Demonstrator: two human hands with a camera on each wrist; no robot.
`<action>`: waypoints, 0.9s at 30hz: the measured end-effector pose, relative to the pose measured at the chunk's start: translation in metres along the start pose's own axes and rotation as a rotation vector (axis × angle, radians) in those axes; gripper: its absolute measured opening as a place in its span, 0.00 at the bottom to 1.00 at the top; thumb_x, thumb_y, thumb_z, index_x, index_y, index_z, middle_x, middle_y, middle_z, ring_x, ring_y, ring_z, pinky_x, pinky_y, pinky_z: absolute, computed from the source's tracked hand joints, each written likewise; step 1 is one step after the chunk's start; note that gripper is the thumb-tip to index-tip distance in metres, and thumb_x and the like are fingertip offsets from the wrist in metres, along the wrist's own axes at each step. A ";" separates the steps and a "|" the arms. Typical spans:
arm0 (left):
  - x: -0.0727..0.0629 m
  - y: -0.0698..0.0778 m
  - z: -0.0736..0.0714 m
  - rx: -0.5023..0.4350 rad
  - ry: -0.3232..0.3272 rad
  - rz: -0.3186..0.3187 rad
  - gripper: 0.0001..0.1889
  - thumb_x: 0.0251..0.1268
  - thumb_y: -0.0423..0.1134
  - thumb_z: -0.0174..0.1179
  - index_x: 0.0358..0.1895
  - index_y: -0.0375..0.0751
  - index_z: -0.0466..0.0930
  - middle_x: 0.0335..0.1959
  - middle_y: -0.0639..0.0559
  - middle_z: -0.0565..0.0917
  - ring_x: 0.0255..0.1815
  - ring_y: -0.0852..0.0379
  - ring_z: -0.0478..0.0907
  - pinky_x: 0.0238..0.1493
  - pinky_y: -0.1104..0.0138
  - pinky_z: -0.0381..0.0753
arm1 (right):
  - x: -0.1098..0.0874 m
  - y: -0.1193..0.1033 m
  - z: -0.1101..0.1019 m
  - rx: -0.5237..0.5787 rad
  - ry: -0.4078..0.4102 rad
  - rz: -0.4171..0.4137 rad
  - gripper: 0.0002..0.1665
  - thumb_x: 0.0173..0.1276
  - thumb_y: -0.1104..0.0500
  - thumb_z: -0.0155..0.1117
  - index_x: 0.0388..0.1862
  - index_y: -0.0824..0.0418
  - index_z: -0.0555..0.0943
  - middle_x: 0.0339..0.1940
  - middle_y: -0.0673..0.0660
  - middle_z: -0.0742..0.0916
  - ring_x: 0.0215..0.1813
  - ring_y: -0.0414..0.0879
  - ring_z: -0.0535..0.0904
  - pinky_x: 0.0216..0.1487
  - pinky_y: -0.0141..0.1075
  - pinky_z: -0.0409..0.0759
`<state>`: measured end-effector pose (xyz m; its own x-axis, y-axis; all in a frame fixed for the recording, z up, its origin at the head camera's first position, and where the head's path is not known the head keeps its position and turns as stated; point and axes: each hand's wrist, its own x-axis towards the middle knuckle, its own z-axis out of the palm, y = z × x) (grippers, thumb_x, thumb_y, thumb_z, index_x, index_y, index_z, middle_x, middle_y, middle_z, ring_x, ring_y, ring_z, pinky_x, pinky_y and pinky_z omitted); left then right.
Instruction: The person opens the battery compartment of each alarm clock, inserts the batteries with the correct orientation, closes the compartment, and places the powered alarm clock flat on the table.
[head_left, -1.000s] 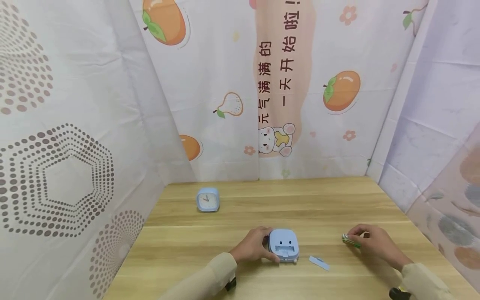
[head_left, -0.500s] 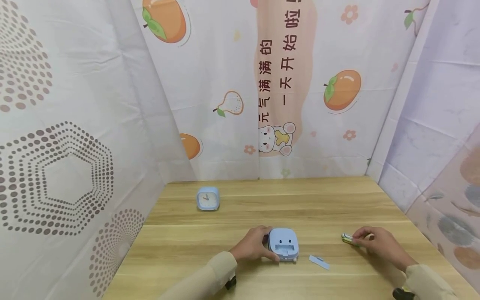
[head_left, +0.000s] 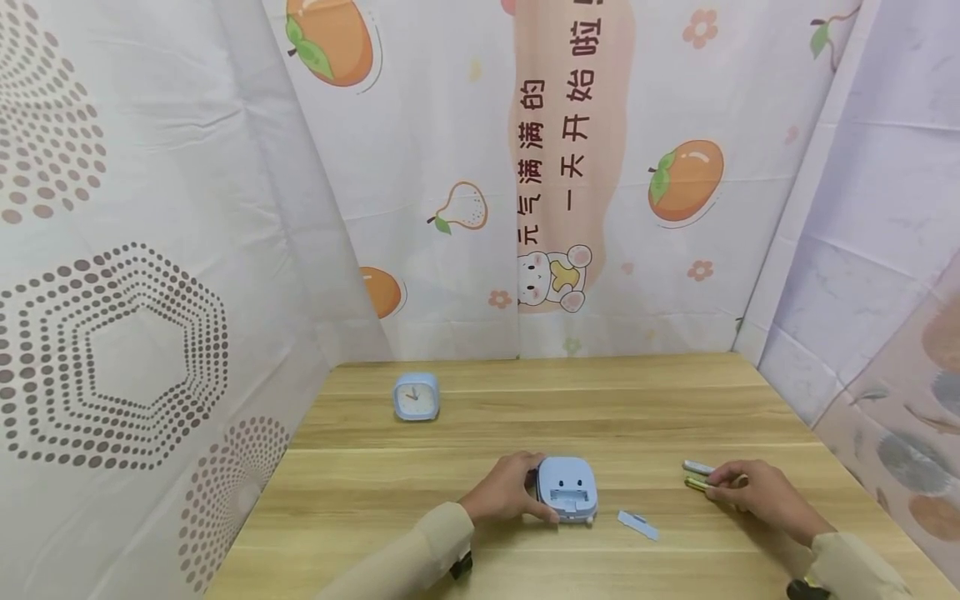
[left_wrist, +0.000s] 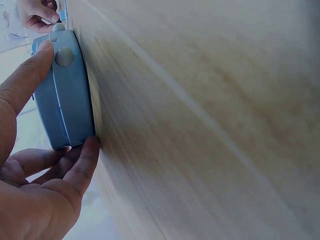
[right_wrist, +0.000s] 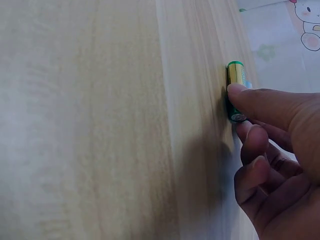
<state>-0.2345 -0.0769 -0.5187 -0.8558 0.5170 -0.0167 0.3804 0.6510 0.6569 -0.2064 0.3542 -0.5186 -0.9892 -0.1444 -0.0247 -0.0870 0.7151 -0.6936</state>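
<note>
A light-blue square alarm clock (head_left: 567, 473) lies face down, its back showing two dark holes and an uncovered battery slot. My left hand (head_left: 507, 493) holds it from the left side; in the left wrist view the thumb lies on the clock's body (left_wrist: 77, 100) near a round foot and the fingertips are at its other end. To the right, my right hand (head_left: 759, 493) pinches a green-and-gold battery (right_wrist: 236, 75), thumb on its side and the fingers partly hidden. A silvery second battery (head_left: 698, 467) lies just beyond it, a small gap between them.
The pale-blue battery cover (head_left: 638, 525) lies on the wooden table (head_left: 480, 567) between the clock and my right hand. A second blue clock (head_left: 416, 397) stands at the back left, face towards me. Printed curtains (head_left: 450, 283) enclose the table at the back and sides.
The two batteries, close together at my right fingertips before, now lie slightly apart. My right hand has shifted a little right and nearer to me. The left hand and its clock stay put.
</note>
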 end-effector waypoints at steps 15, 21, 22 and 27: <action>0.001 -0.001 -0.001 0.004 0.004 0.012 0.52 0.41 0.55 0.84 0.72 0.38 0.73 0.65 0.48 0.80 0.64 0.54 0.75 0.68 0.60 0.74 | -0.002 0.002 0.001 -0.052 -0.030 -0.066 0.12 0.68 0.53 0.73 0.43 0.59 0.87 0.34 0.53 0.84 0.29 0.38 0.74 0.27 0.33 0.76; 0.001 -0.002 0.000 0.011 0.005 0.018 0.53 0.40 0.56 0.84 0.72 0.36 0.72 0.65 0.48 0.80 0.63 0.55 0.76 0.67 0.61 0.74 | -0.006 0.001 0.003 0.008 -0.016 -0.118 0.13 0.72 0.54 0.70 0.47 0.62 0.85 0.32 0.51 0.83 0.28 0.38 0.74 0.26 0.33 0.77; 0.001 -0.002 0.000 0.011 0.006 0.020 0.53 0.40 0.56 0.84 0.72 0.36 0.72 0.65 0.47 0.80 0.63 0.55 0.76 0.67 0.61 0.74 | -0.006 0.000 0.003 0.029 -0.009 -0.116 0.13 0.72 0.54 0.69 0.47 0.62 0.84 0.30 0.51 0.83 0.27 0.38 0.75 0.25 0.33 0.77; 0.001 -0.003 0.001 0.014 0.013 0.031 0.52 0.40 0.56 0.84 0.72 0.37 0.73 0.64 0.48 0.80 0.62 0.55 0.76 0.67 0.62 0.74 | -0.003 -0.007 0.002 0.164 0.026 -0.120 0.15 0.78 0.57 0.62 0.52 0.69 0.80 0.28 0.56 0.82 0.23 0.41 0.75 0.20 0.36 0.77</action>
<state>-0.2359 -0.0777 -0.5216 -0.8481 0.5297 0.0136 0.4116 0.6424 0.6464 -0.2027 0.3483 -0.5153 -0.9757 -0.2029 0.0823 -0.1864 0.5728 -0.7982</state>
